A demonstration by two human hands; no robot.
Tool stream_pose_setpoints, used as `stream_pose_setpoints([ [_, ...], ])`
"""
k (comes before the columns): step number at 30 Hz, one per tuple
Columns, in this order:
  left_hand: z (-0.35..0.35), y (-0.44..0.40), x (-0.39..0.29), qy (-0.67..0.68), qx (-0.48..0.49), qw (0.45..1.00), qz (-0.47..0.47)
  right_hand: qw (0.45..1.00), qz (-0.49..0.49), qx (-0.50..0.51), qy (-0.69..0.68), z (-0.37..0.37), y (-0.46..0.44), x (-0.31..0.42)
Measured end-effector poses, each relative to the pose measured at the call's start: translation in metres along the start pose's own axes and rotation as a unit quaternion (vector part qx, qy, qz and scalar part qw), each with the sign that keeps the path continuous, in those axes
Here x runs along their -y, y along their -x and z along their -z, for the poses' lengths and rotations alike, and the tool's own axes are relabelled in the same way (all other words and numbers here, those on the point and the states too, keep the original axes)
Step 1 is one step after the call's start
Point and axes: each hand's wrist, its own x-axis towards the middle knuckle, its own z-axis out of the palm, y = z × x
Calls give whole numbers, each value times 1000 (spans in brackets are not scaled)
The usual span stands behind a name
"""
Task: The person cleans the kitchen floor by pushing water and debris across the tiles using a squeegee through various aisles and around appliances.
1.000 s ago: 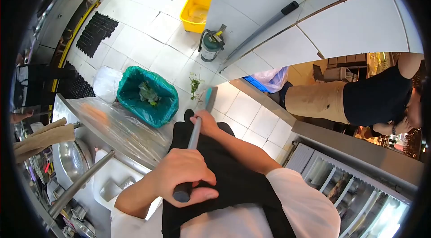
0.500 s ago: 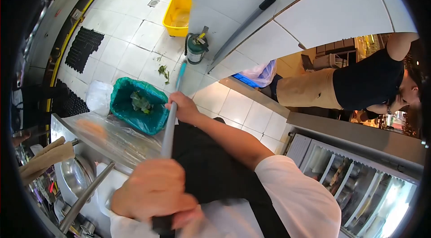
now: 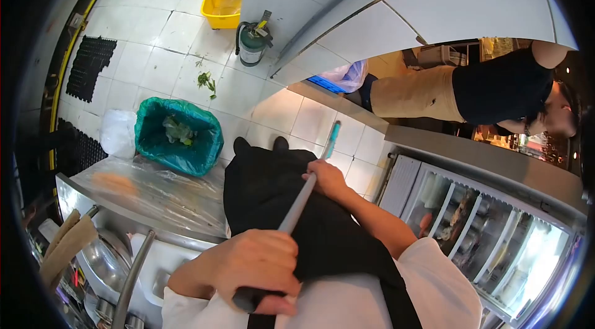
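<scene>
Pole, grey with a teal end, slants from low in front of the black apron out over the floor to the right, and I see it grasped at two places. White floor tiles fill much of my feed, and a tiled wall juts in from the upper right, cutting off the way ahead there. A glass-fronted fridge bounds the lower right; above it, another person in a dark top stands beyond a low ledge. Along the left I have a steel counter, with a clear plastic sheet beside it. A second pole leans along the wall. A bin with a green liner stands against the sheet, taking up floor on that side. Farther off are a yellow tub, a black mat and a green canister by the wall; a white bag sits just beside the bin. The left hand is wrapped around the pole's dark butt; the right hand clasps the shaft farther down. Leafy scraps lie on the tiles between bin and canister, well apart from the teal end. I cannot tell whether that end touches the floor.
</scene>
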Motion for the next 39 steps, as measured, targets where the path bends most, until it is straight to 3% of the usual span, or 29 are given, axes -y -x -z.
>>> stream_pose_setpoints([
  [8, -10, 5, 28, 34, -19, 999, -1, 996, -88, -31, 11, -1, 17, -27],
  [13, -11, 5, 32, 37, 32, 999, -4, 995, -56, -79, -13, -6, 28, -27],
  [19, -10, 8, 23, 22, 48, 999, -10, 997, -72, -27, -1, -8, 13, -17],
  [23, -8, 14, 20, -1, 27, 1000, -11, 1000, -24, -10, 8, -15, -2, -8],
  [25, -7, 19, 22, 6, -30, 999, -24, 1000, -16, -11, 11, -16, -7, -1],
  [29, 0, 22, 14, 12, -22, 1000, -3, 1000, 12, 6, 11, -27, -10, -5],
  [31, -1, 25, 18, 17, -34, 999, -1, 999, -34, 31, 16, -25, -8, -2],
  [39, -4, 18, 27, 21, -5, 1000, -15, 998, -57, -13, 25, -14, 3, -8],
])
